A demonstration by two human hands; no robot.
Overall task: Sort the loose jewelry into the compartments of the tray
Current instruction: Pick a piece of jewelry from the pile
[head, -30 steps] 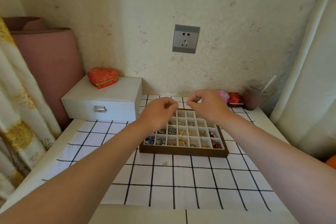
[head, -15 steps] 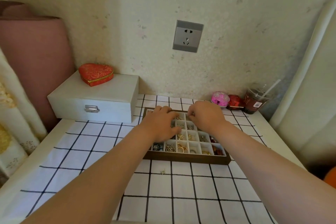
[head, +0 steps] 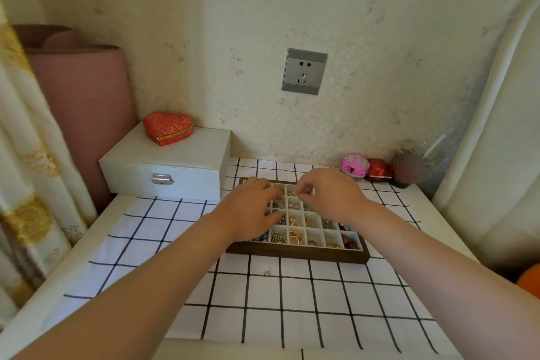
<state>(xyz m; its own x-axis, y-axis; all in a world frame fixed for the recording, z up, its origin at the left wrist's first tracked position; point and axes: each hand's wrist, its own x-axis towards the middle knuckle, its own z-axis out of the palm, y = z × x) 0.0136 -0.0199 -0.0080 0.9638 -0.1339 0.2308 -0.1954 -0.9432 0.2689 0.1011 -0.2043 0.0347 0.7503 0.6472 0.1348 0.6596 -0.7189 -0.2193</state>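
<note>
The left hand (head: 251, 210) lies palm down over the left side of the tray (head: 295, 255), its fingers bent so the tips dip toward the compartments there; whether they have hold of anything cannot be told, since the back of the hand hides them. The right hand (head: 330, 196) hovers just beside it over the tray's back rows, knuckles up, with thumb and forefinger drawn together as in a pinch; anything between them is too small to make out. The two hands are near each other but apart, with a column of compartments showing between them. The tray is a dark wooden frame with white dividers. Its visible compartments hold rings, earrings and beads in gold, silver and red, and the front row lies uncovered nearer the person than both hands. One loose piece of jewelry (head: 267, 272) lies on the checked cloth (head: 263, 304) just in front of the tray's front rim, apart from either hand. To the left a white box (head: 166, 165) with a metal clasp carries a red heart-shaped case (head: 168, 128). At the back right stand a pink case (head: 354, 165), a red case (head: 378, 168) and a blurred cup (head: 407, 168). A wall socket (head: 304, 71) sits above.
</note>
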